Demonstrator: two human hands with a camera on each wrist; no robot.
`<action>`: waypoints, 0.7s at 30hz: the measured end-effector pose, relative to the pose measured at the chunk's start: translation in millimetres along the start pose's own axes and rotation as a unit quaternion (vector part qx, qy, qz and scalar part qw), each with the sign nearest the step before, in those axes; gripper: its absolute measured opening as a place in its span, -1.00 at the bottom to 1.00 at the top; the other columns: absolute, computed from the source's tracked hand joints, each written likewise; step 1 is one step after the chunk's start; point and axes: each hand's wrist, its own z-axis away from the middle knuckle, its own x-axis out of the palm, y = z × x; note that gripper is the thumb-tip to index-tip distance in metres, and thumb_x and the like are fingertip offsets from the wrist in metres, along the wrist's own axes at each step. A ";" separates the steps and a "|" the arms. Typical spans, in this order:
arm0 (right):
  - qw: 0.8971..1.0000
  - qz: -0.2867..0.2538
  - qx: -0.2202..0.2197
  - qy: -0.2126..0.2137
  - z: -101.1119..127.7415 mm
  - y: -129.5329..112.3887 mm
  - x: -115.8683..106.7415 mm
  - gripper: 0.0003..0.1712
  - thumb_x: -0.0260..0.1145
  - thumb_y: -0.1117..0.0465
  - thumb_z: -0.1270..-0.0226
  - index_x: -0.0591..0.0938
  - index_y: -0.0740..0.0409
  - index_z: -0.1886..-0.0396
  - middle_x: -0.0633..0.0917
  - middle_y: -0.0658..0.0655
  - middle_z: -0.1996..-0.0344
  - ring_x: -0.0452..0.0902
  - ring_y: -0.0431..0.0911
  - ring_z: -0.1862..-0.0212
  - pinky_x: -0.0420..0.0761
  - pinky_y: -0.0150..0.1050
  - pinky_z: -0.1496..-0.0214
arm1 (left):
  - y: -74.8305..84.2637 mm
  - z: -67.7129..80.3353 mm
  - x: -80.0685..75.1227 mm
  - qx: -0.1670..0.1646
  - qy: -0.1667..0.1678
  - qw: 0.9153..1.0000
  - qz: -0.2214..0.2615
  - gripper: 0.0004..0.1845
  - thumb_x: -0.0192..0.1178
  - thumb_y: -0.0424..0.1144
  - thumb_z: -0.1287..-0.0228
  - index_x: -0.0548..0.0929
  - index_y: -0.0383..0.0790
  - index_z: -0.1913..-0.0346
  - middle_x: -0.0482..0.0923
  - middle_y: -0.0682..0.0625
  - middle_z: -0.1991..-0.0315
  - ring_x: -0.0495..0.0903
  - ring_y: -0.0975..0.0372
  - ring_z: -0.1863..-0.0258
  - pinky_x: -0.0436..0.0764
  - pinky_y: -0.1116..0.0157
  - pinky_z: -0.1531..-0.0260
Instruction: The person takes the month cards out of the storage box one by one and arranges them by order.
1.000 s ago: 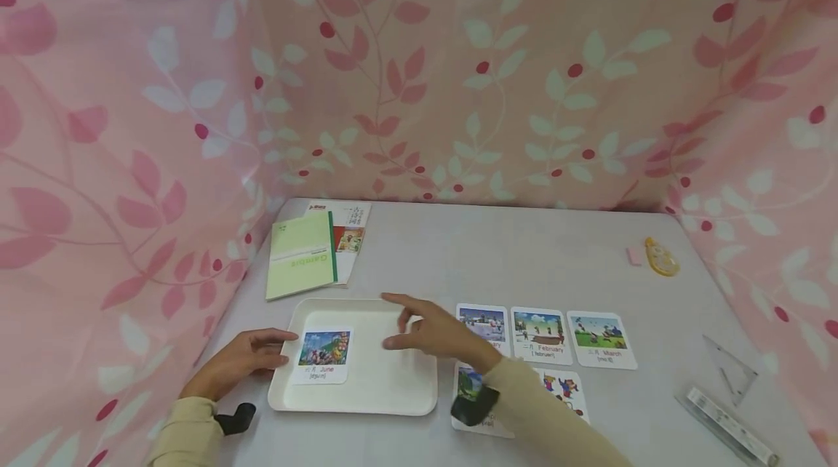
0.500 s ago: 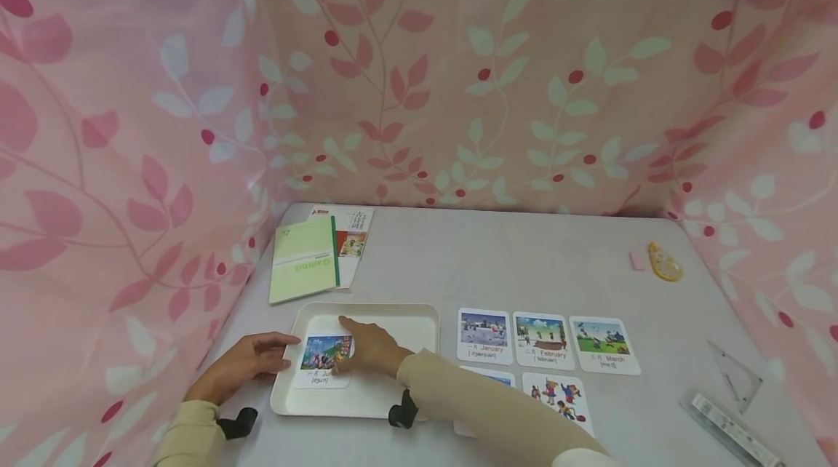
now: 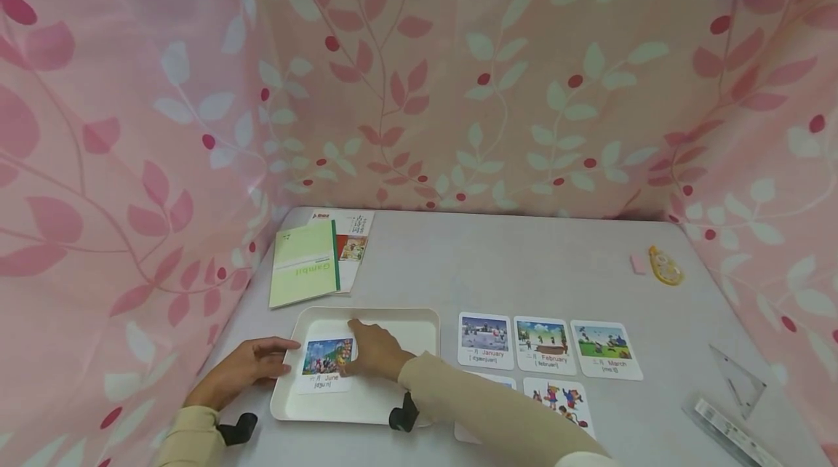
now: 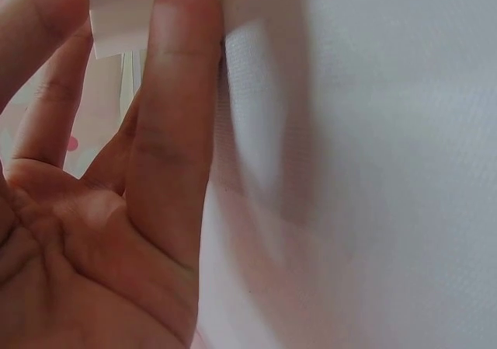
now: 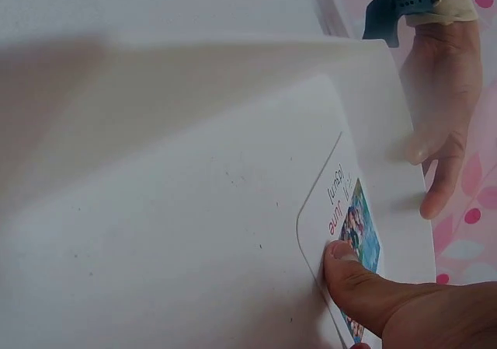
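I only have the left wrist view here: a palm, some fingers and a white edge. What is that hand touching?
Observer: The left hand rests with straight fingers against the left rim of a white tray on the table.
Operator: Anything in the tray?
Observer: One picture card labelled June, lying flat at the tray's left end.
Operator: Where is the other hand?
Observer: The right hand is over the tray, its thumb pressing on the June card's picture.
Operator: Other cards around?
Observer: January, February and March lie in a row right of the tray.
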 end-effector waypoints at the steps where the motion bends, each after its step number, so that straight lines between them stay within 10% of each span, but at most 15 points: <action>1: 1.000 0.002 -0.004 0.002 -0.6 0.6 0.6 -0.01 0.72 -0.02 0.02 0.50 0.15 -0.40 0.73 0.12 -0.03 0.67 -0.04 0.02 0.62 -0.17 -0.04 | 0.0 0.2 -0.1 0.001 0.002 1.000 -0.002 -0.47 0.42 -0.29 -0.28 0.60 -0.37 -0.29 0.58 -0.23 -0.16 0.58 0.06 0.12 0.63 0.13 0.18; 11: 0.998 -0.048 -0.026 0.023 1.5 5.4 1.9 -0.18 0.71 0.10 -0.01 0.44 0.10 -0.20 0.44 0.08 0.10 0.51 -0.12 0.29 0.56 -0.27 0.24 | 1.1 -1.2 0.5 0.005 0.003 1.000 0.000 -0.45 0.42 -0.30 -0.28 0.58 -0.39 -0.30 0.58 -0.27 -0.19 0.60 0.07 0.09 0.65 0.14 0.16; 21: 0.993 -0.080 -0.089 -0.002 18.6 2.1 4.7 -0.19 0.52 0.22 -0.30 0.37 0.18 -0.49 0.75 0.06 0.10 0.62 -0.23 0.11 0.58 -0.30 -0.05 | -1.8 -0.8 0.4 0.013 -0.011 1.000 0.006 -0.45 0.40 -0.29 -0.31 0.56 -0.41 -0.31 0.61 -0.26 -0.17 0.64 0.06 0.10 0.67 0.13 0.17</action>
